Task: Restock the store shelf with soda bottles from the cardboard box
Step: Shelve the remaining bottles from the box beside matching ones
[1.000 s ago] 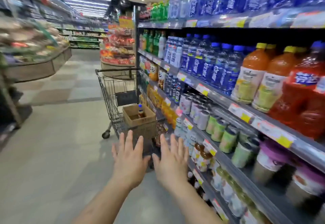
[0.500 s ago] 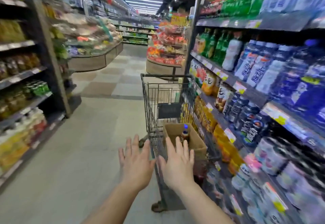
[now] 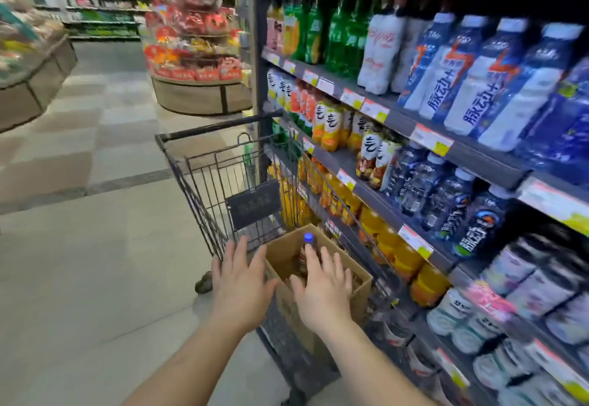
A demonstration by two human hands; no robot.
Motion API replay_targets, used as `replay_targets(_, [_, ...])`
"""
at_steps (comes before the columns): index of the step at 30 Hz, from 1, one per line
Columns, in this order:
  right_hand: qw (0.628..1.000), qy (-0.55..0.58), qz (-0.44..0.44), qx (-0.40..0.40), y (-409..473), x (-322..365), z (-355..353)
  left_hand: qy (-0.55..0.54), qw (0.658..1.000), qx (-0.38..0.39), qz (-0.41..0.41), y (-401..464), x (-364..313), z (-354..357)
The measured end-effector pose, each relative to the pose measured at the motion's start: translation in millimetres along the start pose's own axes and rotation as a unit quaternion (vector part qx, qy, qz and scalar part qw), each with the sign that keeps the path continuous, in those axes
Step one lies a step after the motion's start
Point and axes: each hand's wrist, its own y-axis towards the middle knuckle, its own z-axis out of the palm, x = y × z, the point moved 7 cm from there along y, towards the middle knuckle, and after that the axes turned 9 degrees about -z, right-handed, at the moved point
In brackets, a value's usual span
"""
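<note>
An open cardboard box (image 3: 360, 297) sits in a wire shopping cart (image 3: 204, 179) beside the drinks shelf (image 3: 395, 121). One soda bottle (image 3: 307, 246) with a blue cap stands upright in the box. My left hand (image 3: 240, 284) hovers, fingers spread, at the box's near left corner and holds nothing. My right hand (image 3: 323, 291) is spread over the box's near side, its fingertips just in front of the bottle, also holding nothing. The lower part of the bottle is hidden by my right hand.
The shelf on the right is packed with bottled drinks on several tiers, with price tags along each edge. A round display of red packages (image 3: 194, 51) stands beyond the cart. Another display counter (image 3: 35, 86) is at far left. Open aisle floor (image 3: 95, 262) lies to the left.
The view has closed in on the cart and box. Both hands, still spread, now reach the box, and the right hand is close to the bottle.
</note>
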Motion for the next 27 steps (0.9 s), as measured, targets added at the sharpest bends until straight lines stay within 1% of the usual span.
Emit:
replay_targets(2, [0.999,-0.002,0.037,-0.012,26.1,-22.8,4.6,-0.006,1.000,0.009,0.024,32.3,-12.3,13.6])
replay_targets(5, [0.998,0.007,0.061,-0.027,69.1,-47.1,15.0,-0.008,0.998,0.018,0.057,78.3,-29.6,32.3])
replay_targets(10, [0.993,0.030,0.102,-0.041,132.7,-76.8,32.4,-0.025,0.995,0.054,0.078,150.0,-38.0,62.0])
replay_targets(13, [0.987,0.030,0.154,-0.042,151.6,-107.5,43.2,-0.033,0.993,0.075,0.086,182.7,-42.4,83.4])
replay_targets(20, [0.965,0.027,0.258,-0.029,175.5,-160.8,100.1,-0.047,0.975,0.169,0.137,238.7,-59.1,163.6])
replay_targets(23, [0.947,0.047,0.318,-0.012,183.1,-175.0,129.4,-0.066,0.959,0.216,0.169,256.1,-70.6,195.6])
replay_targets(25, [0.940,0.050,0.337,-0.004,187.9,-181.1,147.3,-0.084,0.948,0.245,0.184,265.4,-76.3,214.0])
replay_targets(27, [0.935,0.055,0.351,0.000,190.6,-186.9,164.1,-0.110,0.938,0.273,0.181,274.4,-79.6,229.2])
